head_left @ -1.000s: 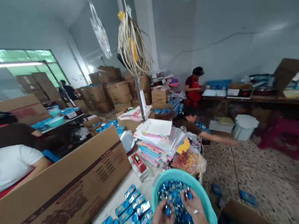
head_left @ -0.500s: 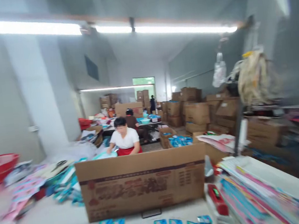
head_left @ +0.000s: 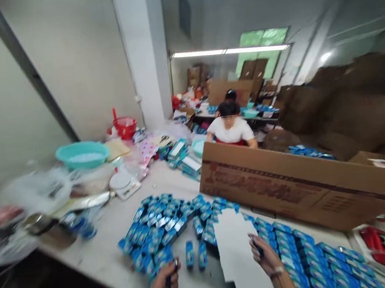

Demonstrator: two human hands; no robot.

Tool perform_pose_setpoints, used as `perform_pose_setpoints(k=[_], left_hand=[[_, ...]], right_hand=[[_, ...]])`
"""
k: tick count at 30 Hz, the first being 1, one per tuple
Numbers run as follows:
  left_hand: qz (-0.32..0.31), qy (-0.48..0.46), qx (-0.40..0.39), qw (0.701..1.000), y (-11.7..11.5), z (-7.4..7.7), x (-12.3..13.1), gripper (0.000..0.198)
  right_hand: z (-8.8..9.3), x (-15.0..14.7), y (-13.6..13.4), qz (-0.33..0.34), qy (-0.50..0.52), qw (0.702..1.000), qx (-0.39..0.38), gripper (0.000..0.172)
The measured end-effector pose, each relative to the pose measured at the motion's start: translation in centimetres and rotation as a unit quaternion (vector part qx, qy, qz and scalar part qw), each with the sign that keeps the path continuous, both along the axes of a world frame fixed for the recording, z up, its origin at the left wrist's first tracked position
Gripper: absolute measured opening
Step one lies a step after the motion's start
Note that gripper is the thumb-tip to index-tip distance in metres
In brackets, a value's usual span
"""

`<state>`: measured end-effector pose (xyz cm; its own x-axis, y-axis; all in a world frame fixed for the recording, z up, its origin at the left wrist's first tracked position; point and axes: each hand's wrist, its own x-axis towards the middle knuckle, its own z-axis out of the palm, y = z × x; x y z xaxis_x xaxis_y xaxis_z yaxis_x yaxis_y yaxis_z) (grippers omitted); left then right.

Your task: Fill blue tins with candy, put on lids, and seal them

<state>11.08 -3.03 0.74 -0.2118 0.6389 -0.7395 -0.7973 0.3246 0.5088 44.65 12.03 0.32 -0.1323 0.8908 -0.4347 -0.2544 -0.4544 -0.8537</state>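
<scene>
My left hand (head_left: 163,285) is closed around a small dark object (head_left: 168,279), low over the table; its kind cannot be made out. My right hand (head_left: 267,257) grips another small dark object (head_left: 257,247) beside the right part of a white stepped-edge card sheet (head_left: 235,245). Two small blue boxes (head_left: 189,254) stand apart between the hands. A loose heap of the same blue boxes (head_left: 156,225) spreads beyond my left hand. Stacked rows of blue boxes (head_left: 304,256) lie to the right of my right hand.
A long brown cardboard panel (head_left: 286,184) stands across the table's far side. A person (head_left: 230,128) in white sits behind it. At left are a turquoise basin (head_left: 82,155), a white scale (head_left: 124,185) and plastic bags (head_left: 39,190). A red tool (head_left: 382,247) lies at right.
My view has swung left and down. Both hands, each closed on a small dark object, have come into sight, with far more of the blue boxes and the table's left side.
</scene>
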Motion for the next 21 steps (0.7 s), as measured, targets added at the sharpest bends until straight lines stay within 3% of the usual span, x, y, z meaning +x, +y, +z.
perform_pose_setpoints(k=[3, 4, 6, 9, 14, 18, 21], left_hand=[[0.001, 0.075, -0.007, 0.997, -2.8, 0.7, -2.9, 0.027], [-0.017, 0.13, -0.013, 0.991, -2.7, 1.0, -4.0, 0.03], [-0.063, 0.233, -0.035, 0.97, -1.4, 1.4, -6.2, 0.033], [-0.112, 0.322, -0.063, 0.938, 2.1, 1.2, -9.2, 0.027], [-0.165, 0.439, -0.089, 0.879, 10.2, -0.1, -12.3, 0.013], [-0.251, 0.511, -0.119, 0.814, 15.9, -1.0, -13.0, 0.014], [-0.319, 0.54, -0.137, 0.767, 18.8, -1.5, -13.0, 0.017]], right_hand=[[1.9, -8.2, 1.0, 0.159, -0.115, 0.981, 0.0, 0.038], [2.3, -10.7, 1.7, 0.216, -0.176, 0.96, 0.012, 0.035], [2.7, -15.0, 3.3, 0.304, -0.33, 0.891, 0.069, 0.025], [1.9, -20.1, 6.4, 0.322, -0.41, 0.847, 0.102, 0.016], [-0.6, -26.6, 11.5, 0.316, -0.529, 0.779, 0.12, 0.022], [-1.4, -29.6, 14.8, 0.343, -0.597, 0.717, 0.109, 0.027], [-1.8, -30.7, 16.7, 0.376, -0.62, 0.682, 0.095, 0.033]])
